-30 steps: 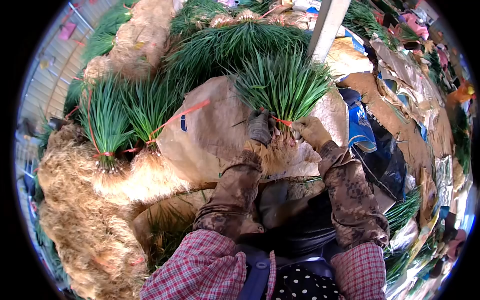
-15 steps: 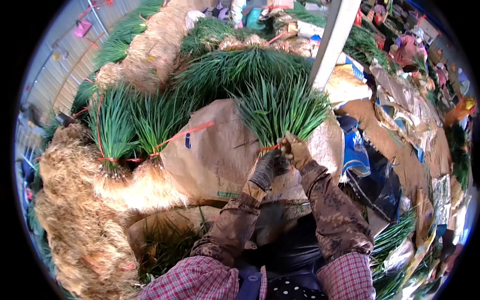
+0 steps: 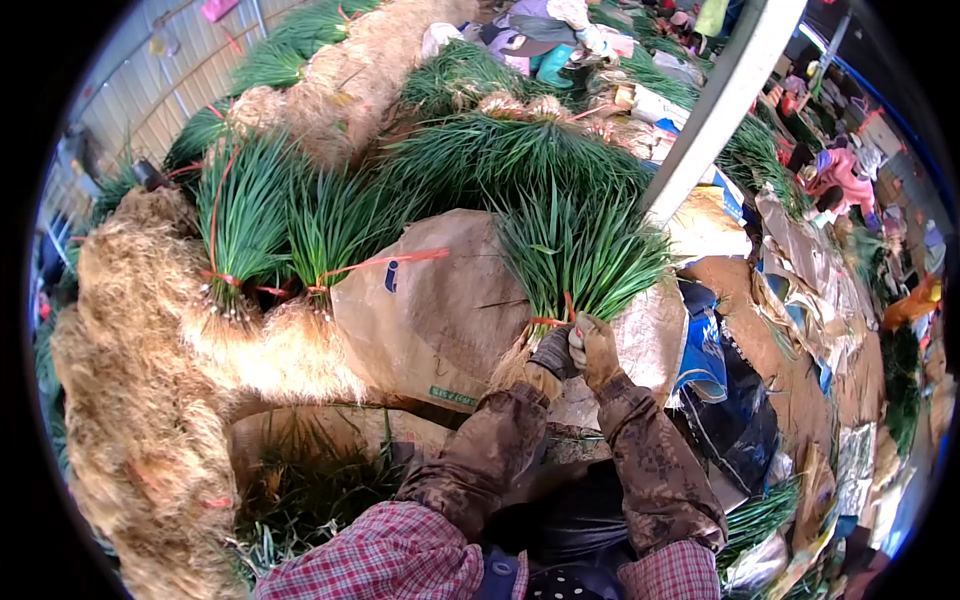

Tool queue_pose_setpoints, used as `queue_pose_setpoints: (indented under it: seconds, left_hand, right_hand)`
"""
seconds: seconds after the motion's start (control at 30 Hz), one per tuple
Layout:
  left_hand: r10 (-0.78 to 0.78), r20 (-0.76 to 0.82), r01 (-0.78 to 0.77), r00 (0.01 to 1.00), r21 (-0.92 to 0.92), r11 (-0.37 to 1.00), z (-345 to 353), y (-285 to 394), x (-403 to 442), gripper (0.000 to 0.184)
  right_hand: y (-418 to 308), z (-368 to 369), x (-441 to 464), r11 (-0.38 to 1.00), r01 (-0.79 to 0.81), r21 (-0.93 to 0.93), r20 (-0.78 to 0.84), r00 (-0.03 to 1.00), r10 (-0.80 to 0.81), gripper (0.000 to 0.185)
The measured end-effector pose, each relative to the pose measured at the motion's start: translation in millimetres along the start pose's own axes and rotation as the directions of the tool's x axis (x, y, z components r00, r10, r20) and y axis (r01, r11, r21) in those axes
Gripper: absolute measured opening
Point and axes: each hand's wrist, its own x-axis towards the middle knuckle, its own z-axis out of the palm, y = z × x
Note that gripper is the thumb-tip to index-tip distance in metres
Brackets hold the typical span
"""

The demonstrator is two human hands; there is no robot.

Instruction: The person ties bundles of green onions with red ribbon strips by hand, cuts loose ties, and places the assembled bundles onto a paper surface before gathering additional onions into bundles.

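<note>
Close together at the neck of a green bundle [image 3: 575, 250], the left hand [image 3: 553, 353] and right hand [image 3: 595, 347] meet, both gloved. Right thumb and fingers are pinched on a red tie [image 3: 569, 304], whose end stands up just above them. Left fingers curl against the right ones, but what they hold, if anything, I cannot tell from here.

Most of the bundle lies beyond the grip, on the far side from the worker, its leaves spreading up and outward from the tied neck. Its pale roots [image 3: 511, 362] show on the near side, beside the left hand and partly hidden by it. Beneath it all is a tan sack [image 3: 430, 310].

What a fresh-looking bunch: long, narrow blades, deep green at the tips and lighter toward the neck, fanned wide above and gathered tight below. Another stretch of red runs across the neck, just left of the hands.

Off to the left, well apart from the grip, two tied bundles [image 3: 243, 220] stand side by side with red around their necks, straw-coloured roots spilling below. Behind the worked bunch rises a pale post [image 3: 725, 110], leaning to the right.
</note>
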Motion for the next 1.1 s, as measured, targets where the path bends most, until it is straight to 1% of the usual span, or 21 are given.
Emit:
queue_pose_setpoints:
  seconds: [0.1, 0.13, 0.17, 0.2, 0.3, 0.37, 0.4, 0.43, 0.5, 0.53, 0.57, 0.6, 0.63, 0.67, 0.7, 0.77, 0.8, 0.9, 0.93, 1.03, 1.1]
  left_hand:
    - [0.017, 0.044, -0.017, 0.999, -0.001, 1.000, -15.6, -6.6, 6.5, 0.022]
    - [0.022, 0.061, -0.022, 0.998, 0.001, 1.000, -21.4, -9.9, 9.4, 0.021]
    - [0.030, 0.080, -0.030, 0.996, 0.001, 1.000, -26.2, -13.8, 13.4, 0.021]
    - [0.041, 0.103, -0.041, 0.994, -0.002, 0.999, -29.9, -18.2, 18.9, 0.021]
    - [0.093, 0.172, -0.093, 0.981, -0.011, 0.996, -35.9, -29.5, 41.3, 0.021]
    - [0.122, 0.212, -0.118, 0.970, -0.034, 0.992, -36.2, -37.4, 58.6, 0.021]
    - [0.122, 0.198, -0.114, 0.973, -0.050, 0.992, -35.2, -41.7, 65.6, 0.021]
    - [0.115, 0.179, -0.105, 0.977, -0.064, 0.992, -31.2, -44.1, 73.2, 0.021]
    - [0.001, -0.082, -0.008, 0.997, -0.084, 0.996, 4.2, -33.1, 31.5, 0.019]
    - [-0.058, -0.210, 0.037, 0.976, -0.100, 0.994, 30.7, -21.4, 2.3, 0.018]
    - [-0.116, -0.332, 0.079, 0.936, -0.124, 0.989, 43.1, -15.7, -11.8, 0.017]
    - [-0.155, -0.452, 0.112, 0.878, -0.121, 0.986, 45.3, -15.3, -6.8, 0.020]
    - [-0.110, -0.416, 0.097, 0.903, -0.054, 0.994, 36.8, -21.8, -0.1, 0.021]
    - [-0.010, -0.308, 0.041, 0.951, 0.093, 0.995, 23.1, -28.5, 7.8, 0.022]
    - [0.101, -0.203, -0.048, 0.974, 0.253, 0.966, 9.0, -35.0, 16.7, 0.023]
    - [0.249, -0.062, -0.196, 0.966, 0.445, 0.874, -11.4, -48.9, 25.7, 0.026]
    - [0.229, 0.053, -0.231, 0.972, 0.391, 0.891, -50.9, -69.1, 48.8, 0.023]
    - [0.048, -0.039, -0.041, 0.998, 0.169, 0.985, -31.7, -57.6, 32.9, 0.023]
    - [0.009, -0.058, -0.002, 0.998, 0.128, 0.992, -27.6, -56.0, 29.9, 0.023]
    - [-0.062, -0.109, 0.070, 0.992, 0.066, 0.995, -24.7, -48.6, 26.7, 0.023]
    - [-0.086, -0.134, 0.093, 0.987, 0.044, 0.995, -25.2, -46.3, 29.4, 0.023]
  right_hand:
    - [10.4, 15.3, -13.3, 0.996, 0.028, -0.088, 0.109, 0.994, -0.018, 0.038]
    - [17.9, 19.4, -15.7, 0.992, -0.059, 0.114, 0.243, 0.970, 0.030, 0.033]
    - [26.5, 23.4, -21.3, 0.994, 0.075, -0.083, 0.090, 0.994, -0.068, 0.028]
    - [29.1, 41.8, -31.0, 0.938, 0.175, -0.298, -0.037, 0.980, -0.195, 0.024]
    - [33.0, 41.2, -31.0, 0.823, 0.255, -0.507, -0.187, 0.900, -0.394, 0.016]
    - [9.5, 62.2, -34.8, 0.924, 0.284, -0.258, -0.136, 0.936, -0.325, 0.014]
    - [4.2, 70.8, -27.8, 0.893, 0.356, -0.274, -0.319, 0.843, -0.434, 0.012]
    - [7.4, 14.0, 3.1, 0.898, 0.433, 0.077, -0.191, 0.891, -0.413, 0.007]
    - [-15.2, 58.9, -4.0, 0.826, 0.483, -0.290, -0.457, 0.689, -0.563, 0.012]
    - [-11.2, 26.8, 7.4, 0.691, 0.502, -0.520, -0.345, 0.616, -0.708, 0.020]
    - [-16.6, 26.7, 1.4, 0.531, 0.170, -0.830, -0.314, 0.644, -0.698, 0.023]
    - [-23.0, 33.9, -5.4, 0.234, -0.184, -0.955, -0.296, 0.677, -0.674, 0.025]
    - [-24.9, 38.5, -9.4, -0.134, -0.481, -0.866, -0.294, 0.709, -0.641, 0.028]
    - [-13.0, 23.4, -7.3, -0.268, -0.594, -0.759, -0.323, 0.700, -0.636, 0.029]
    - [-4.3, 7.3, -5.5, -0.365, -0.583, -0.727, -0.289, 0.740, -0.607, 0.026]
    - [4.1, -17.3, -4.8, -0.545, -0.541, -0.641, -0.231, 0.813, -0.535, 0.022]
    - [5.2, -8.2, -10.7, -0.589, -0.520, -0.618, -0.193, 0.827, -0.527, 0.018]
    - [13.6, -11.0, -5.9, -0.722, -0.487, -0.491, -0.247, 0.873, -0.421, 0.017]
    - [8.7, 4.0, -9.3, -0.719, -0.452, -0.528, -0.249, 0.892, -0.378, 0.018]
    - [8.7, 13.2, -10.6, -0.644, -0.438, -0.627, -0.237, 0.895, -0.378, 0.019]
    - [9.6, 25.8, -16.5, -0.634, -0.446, -0.632, -0.253, 0.892, -0.375, 0.021]
